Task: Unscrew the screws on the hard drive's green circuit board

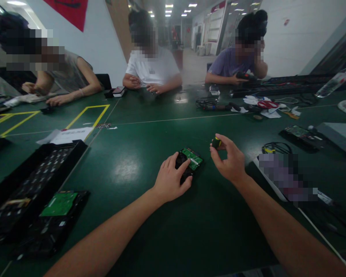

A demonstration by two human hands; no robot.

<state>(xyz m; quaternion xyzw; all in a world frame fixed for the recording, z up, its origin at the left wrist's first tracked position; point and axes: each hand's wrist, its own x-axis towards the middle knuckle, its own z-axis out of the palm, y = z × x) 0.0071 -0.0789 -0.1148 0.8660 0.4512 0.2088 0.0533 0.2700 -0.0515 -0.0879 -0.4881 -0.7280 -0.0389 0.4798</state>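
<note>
My left hand (170,179) rests, fingers loosely spread, on the drive (193,161), in from the bench's (150,134) near edge. Just right of the drive, my right hand (231,161) pinches what looks like a driver (216,142) between thumb and fingertips.

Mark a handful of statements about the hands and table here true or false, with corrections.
1. The left hand touches the hard drive. True.
2. The right hand is empty. False: it holds a small yellow-and-dark tool.
3. A black tray is to the left of the left hand. True.
4. The tabletop is white. False: it is green.
5. A clear bottle is near the right edge of the view. True.
</note>
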